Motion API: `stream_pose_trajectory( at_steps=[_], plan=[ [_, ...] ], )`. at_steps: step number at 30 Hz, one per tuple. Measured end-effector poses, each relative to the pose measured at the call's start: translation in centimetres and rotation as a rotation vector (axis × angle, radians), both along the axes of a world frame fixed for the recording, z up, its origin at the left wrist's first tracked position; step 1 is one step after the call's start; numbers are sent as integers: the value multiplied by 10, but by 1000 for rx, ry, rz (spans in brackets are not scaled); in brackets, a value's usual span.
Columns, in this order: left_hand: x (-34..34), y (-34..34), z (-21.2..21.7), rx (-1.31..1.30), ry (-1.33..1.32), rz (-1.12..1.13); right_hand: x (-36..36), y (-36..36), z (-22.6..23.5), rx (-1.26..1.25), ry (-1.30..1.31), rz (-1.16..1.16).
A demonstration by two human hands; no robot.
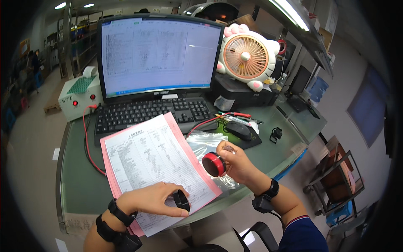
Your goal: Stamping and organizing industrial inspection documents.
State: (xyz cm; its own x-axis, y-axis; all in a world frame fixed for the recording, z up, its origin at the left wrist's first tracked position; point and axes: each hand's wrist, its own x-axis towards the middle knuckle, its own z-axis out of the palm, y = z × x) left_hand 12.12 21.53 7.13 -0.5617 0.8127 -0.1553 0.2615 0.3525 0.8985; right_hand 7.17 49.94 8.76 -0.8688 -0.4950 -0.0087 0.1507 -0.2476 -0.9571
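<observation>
One monitor (157,54), one keyboard (151,114), one fan (247,56), one mouse (239,129), two hands (153,199)

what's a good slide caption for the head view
At a desk, the right hand holds a red round part while the left hand pinches a small black part over a printed sheet.
</observation>
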Motion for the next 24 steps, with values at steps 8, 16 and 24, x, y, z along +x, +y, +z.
stream_pose_trajectory(
  at_steps=[8, 16, 24],
  plan=[
    [1, -1, -9, 72, 57, 47, 44, -16, 11, 890, 1006, -82],
    [5, 0, -2, 31, 104, 92, 49, -25, 2, 1086, 1070, -39],
    [5, 0, -5, 36, 109, 88, 56, -37, -9, 1260, 1084, -52]
  ],
)
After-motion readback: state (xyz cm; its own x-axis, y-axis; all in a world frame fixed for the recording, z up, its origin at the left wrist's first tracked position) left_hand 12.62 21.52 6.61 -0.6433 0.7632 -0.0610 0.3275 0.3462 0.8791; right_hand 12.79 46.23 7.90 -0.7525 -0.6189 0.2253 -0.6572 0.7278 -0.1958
